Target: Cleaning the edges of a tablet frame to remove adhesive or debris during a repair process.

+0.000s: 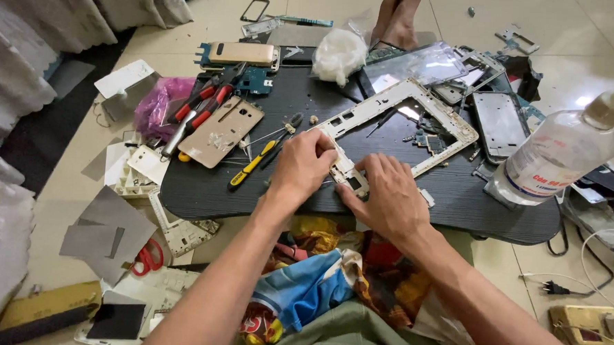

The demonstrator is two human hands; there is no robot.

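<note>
A white tablet frame (393, 104) lies tilted on a low dark table (457, 200). My left hand (300, 169) pinches the frame's near corner from the left. My right hand (389, 197) presses on the same corner from the right, fingers curled over it. What sits between the fingertips is hidden. A yellow-handled screwdriver (251, 165) lies just left of my left hand.
A gold phone back (220, 131), red-handled pliers (206, 104) and circuit boards lie at the table's left. A clear bottle (563, 149) stands at the right. Another person's foot (398, 18) rests at the far edge. Red scissors (148, 259), phone parts and cables litter the floor.
</note>
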